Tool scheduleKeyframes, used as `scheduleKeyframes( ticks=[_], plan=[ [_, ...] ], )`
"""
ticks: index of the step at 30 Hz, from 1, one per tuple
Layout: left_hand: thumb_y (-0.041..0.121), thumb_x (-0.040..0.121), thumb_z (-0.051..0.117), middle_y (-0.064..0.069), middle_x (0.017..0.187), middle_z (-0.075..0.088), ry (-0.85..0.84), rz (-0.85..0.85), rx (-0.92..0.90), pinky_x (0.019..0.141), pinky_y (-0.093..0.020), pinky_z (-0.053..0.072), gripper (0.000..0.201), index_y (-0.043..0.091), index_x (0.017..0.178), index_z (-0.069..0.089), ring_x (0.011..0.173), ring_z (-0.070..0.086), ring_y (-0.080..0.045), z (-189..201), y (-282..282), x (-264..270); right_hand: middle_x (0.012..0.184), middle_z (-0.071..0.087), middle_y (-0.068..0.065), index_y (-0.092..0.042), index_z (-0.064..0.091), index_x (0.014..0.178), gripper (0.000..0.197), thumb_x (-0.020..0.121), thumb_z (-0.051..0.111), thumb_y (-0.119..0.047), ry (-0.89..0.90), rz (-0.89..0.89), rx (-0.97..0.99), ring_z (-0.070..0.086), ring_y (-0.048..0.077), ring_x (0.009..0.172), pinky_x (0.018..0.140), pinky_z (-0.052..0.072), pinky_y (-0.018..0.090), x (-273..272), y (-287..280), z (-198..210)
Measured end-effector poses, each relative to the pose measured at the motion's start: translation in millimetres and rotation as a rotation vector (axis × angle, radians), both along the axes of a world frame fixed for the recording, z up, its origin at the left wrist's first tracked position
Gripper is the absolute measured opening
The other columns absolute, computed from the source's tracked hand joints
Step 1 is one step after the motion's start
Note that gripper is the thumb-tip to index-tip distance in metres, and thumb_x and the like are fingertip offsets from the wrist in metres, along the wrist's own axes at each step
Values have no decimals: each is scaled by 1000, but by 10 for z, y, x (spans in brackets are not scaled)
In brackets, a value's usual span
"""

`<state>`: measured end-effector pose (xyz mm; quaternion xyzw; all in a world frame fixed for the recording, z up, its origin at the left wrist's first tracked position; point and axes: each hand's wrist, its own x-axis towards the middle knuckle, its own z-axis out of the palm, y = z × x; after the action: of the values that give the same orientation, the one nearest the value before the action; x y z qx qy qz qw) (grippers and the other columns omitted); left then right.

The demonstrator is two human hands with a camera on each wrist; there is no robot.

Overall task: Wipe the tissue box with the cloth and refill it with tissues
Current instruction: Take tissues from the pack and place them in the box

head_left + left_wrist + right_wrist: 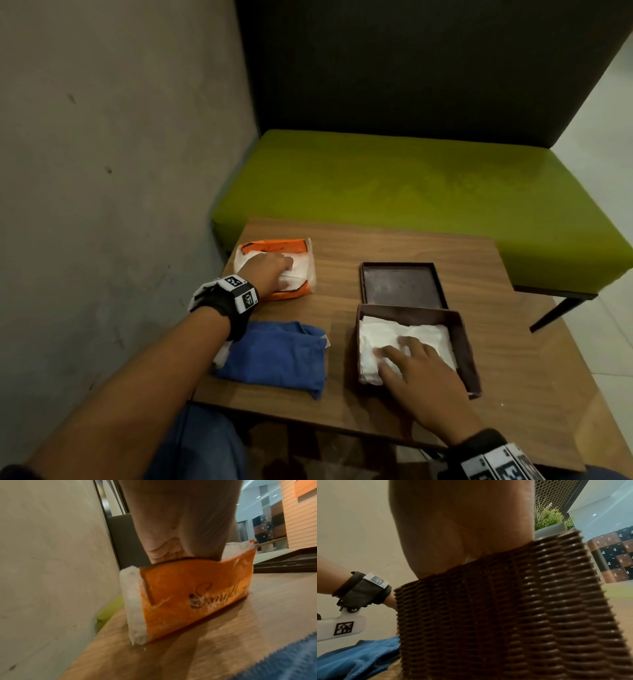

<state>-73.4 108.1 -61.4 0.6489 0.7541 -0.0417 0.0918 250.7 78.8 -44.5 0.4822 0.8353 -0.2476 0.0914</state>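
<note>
The brown woven tissue box (466, 356) stands open at the table's front right, with white tissues (414, 330) lying inside. My right hand (399, 349) rests flat on those tissues with its fingers spread; in the right wrist view the palm (462, 534) dips behind the box wall (505, 615). The box lid (400, 284) lies upturned just behind the box. My left hand (286, 274) reaches into the torn top of the orange tissue pack (270, 247) at the back left, fingers curled on the white tissues inside. The fingertips are hidden behind the pack's edge (197, 595). The blue cloth (274, 356) lies folded under my left forearm.
The wooden table (376, 246) is small, with a grey wall (102, 171) close on its left. A green bench seat (394, 178) runs behind the table's far edge. My knee in blue jeans (205, 445) is at the front edge.
</note>
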Motion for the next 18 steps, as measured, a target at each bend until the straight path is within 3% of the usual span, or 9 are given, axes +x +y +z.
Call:
scheduleKeyframes(
  ticks=[3,6,8,12,18],
  plan=[
    [28,88,58,-9,100,67,-11,-1,24,76,-36,42,18,12,95,63,97,60,-29,43,-7,-38,154,29,-2,-43,41,139,42,99,30,-48,14,8,7,27,17,140,110,34,36,1,2,-12],
    [24,89,57,-10,89,69,-83,38,41,72,-39,43,21,7,83,68,88,61,-27,60,-23,-121,154,29,-2,-42,41,139,42,99,30,-48,22,8,7,27,18,140,110,34,36,6,8,-21],
    [21,89,58,-11,94,71,-178,76,60,77,-40,46,21,6,88,72,91,62,-27,54,-25,-157,155,28,-2,-43,41,139,42,99,29,-49,22,11,9,26,17,141,111,33,36,8,11,-26],
    [15,88,61,-10,108,70,-341,161,131,78,-27,41,20,5,102,72,98,62,-25,55,-39,-190,155,28,-2,-43,40,139,42,99,29,-49,22,17,17,25,17,141,111,32,36,6,8,-24],
    [10,89,60,-17,89,70,-514,286,327,72,-34,41,17,0,96,72,83,60,-29,130,-113,-204,154,29,-3,-44,41,138,42,98,28,-50,25,20,33,26,17,140,109,34,36,14,10,-27]
  ],
)
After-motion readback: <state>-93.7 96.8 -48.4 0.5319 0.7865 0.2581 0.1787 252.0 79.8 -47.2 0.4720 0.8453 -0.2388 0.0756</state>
